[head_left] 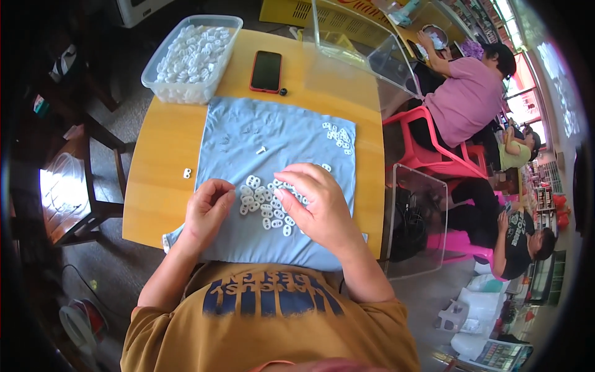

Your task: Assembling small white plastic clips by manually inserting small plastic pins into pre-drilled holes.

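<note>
A loose pile of small white plastic pieces with two holes (276, 217) lies on a blue cloth (238, 242). My left hand (209, 211) is beside the pile's left edge, its fingers curled and the thumb pressed against them; anything inside is hidden. Over the pile's right side hovers my right hand (317, 201), thumb and fingertips apart, nothing visible between them. A smaller cluster of the same white pieces (338, 136) rests at the cloth's far right. One little white pin-shaped piece (261, 150) lies alone farther up the cloth.
A clear tub (214, 90) full of white pieces stands at the table's far left. Near it are a phone (266, 71) and a small black ball (283, 92). One white piece (187, 173) sits on bare wood. People sit at right, one on a red chair (409, 146).
</note>
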The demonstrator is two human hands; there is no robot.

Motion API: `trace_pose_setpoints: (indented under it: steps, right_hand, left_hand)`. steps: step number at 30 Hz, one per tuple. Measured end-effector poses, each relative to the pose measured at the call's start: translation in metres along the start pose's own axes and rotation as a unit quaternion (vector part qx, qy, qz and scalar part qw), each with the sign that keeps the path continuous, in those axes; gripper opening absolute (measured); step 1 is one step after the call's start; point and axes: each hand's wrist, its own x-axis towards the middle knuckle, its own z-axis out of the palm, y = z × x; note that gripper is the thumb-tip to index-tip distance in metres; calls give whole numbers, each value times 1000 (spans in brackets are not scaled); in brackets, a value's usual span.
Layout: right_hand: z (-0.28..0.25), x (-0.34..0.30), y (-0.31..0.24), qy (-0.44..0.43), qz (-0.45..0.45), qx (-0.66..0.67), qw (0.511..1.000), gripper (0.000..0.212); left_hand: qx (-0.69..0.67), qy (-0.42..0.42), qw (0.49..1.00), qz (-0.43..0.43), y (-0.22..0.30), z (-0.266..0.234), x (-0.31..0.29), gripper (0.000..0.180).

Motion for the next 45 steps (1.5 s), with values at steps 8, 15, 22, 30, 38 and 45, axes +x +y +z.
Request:
trace_pose_setpoints:
  steps: [8, 15, 22, 30, 38, 45]
  right_hand:
    - [-45, -53, -35, 89, -25, -31, 995, 21]
    - [-155, -110, -40, 251, 60, -69, 964, 25]
    - [-347, -217, -22, 504, 113, -261, 815, 56]
    - [-495, -327, -27, 425, 400, -537, 609, 61]
    - [-561, -440, 0, 572, 486, -374, 545, 67]
    - [-569, -521, 62, 678, 332, -165, 634, 43]
  left_hand:
    - [-70, 16, 993, 90, 23, 1, -31, 10]
    - [-8, 72, 987, 143, -8, -5, -83, 13]
    - [-32, 112, 967, 228, -25, -15, -116, 12]
    - [-11, 58, 971, 230, -28, -8, -120, 11]
    - [-1, 45, 979, 201, -26, -5, -132, 10]
    - [-25, 63, 988, 136, -23, 2, -134, 16]
